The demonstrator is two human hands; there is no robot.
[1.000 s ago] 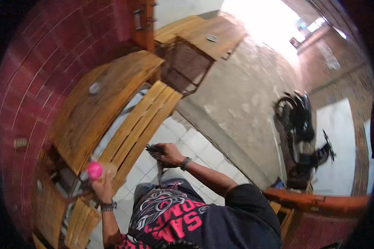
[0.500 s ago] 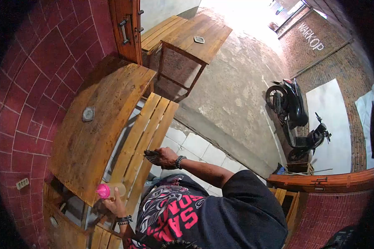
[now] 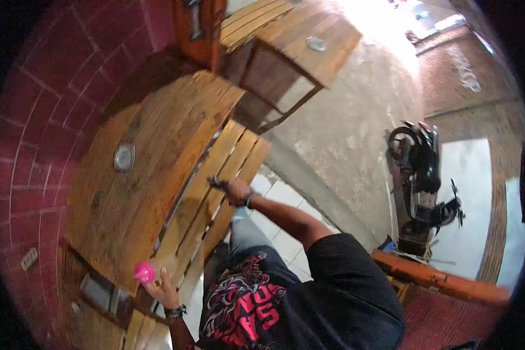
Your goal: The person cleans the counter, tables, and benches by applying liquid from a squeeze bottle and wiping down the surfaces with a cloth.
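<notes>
A bottle with a pink cap (image 3: 144, 272) and a pale, see-through body is in my left hand (image 3: 164, 289), beside the lower corner of the wooden table (image 3: 151, 175). Its body is blurred against the bench. My right hand (image 3: 237, 192) is closed around a dark object (image 3: 217, 184) that I cannot make out, above the slatted wooden bench (image 3: 239, 146). An ashtray-like glass dish (image 3: 123, 157) sits on the table near the red tiled wall.
A second wooden table (image 3: 309, 35) bears another small dish (image 3: 315, 44). A parked motorbike (image 3: 427, 169) stands at the right by a white panel (image 3: 464, 204). An orange door (image 3: 195, 35) is at the upper left, an orange beam (image 3: 437, 277) at the lower right.
The view has shifted and turned. My right hand has moved up over the bench with the dark object. My left hand still has the bottle, near the table's corner.
</notes>
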